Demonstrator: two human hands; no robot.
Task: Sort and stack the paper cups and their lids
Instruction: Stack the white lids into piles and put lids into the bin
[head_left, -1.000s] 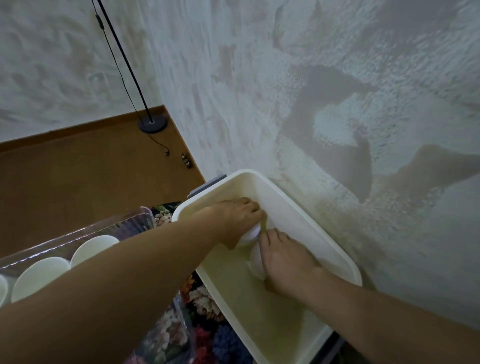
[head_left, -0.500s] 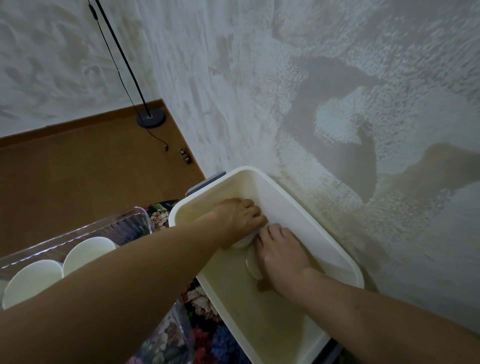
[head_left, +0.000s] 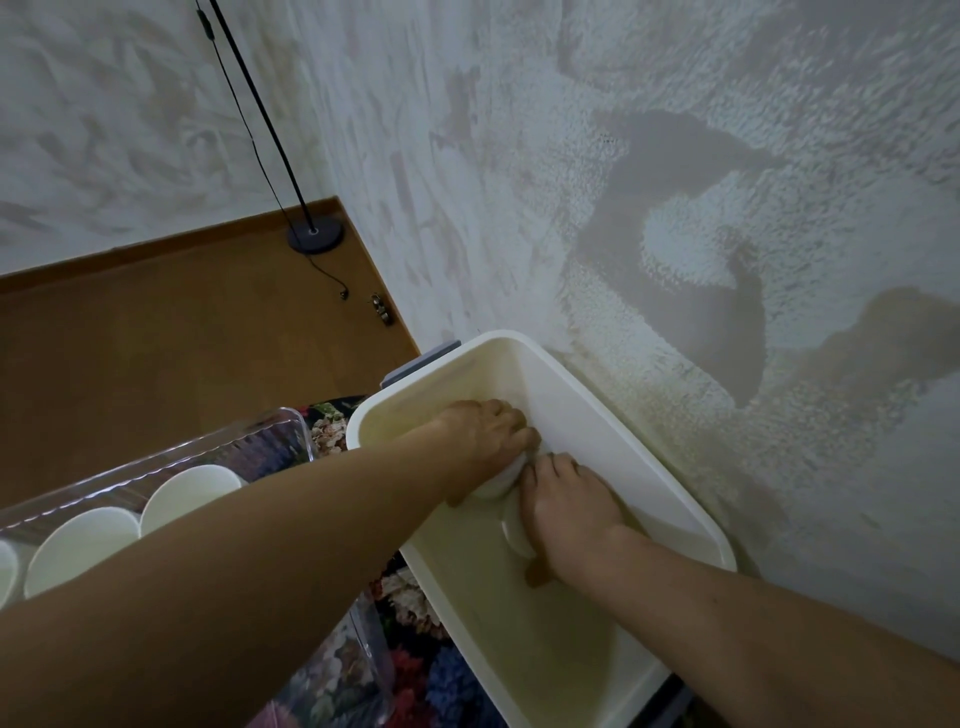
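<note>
Your left hand and right hand have closed together inside white bin, fingers curled gripping white lids; stack being consolidated.

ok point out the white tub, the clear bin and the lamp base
white tub (head_left: 631, 431): head view, on its far side wall by the wall of the room
clear bin (head_left: 270, 423): head view, on its far rim
lamp base (head_left: 316, 240): head view, on the black round foot on the floor
</note>
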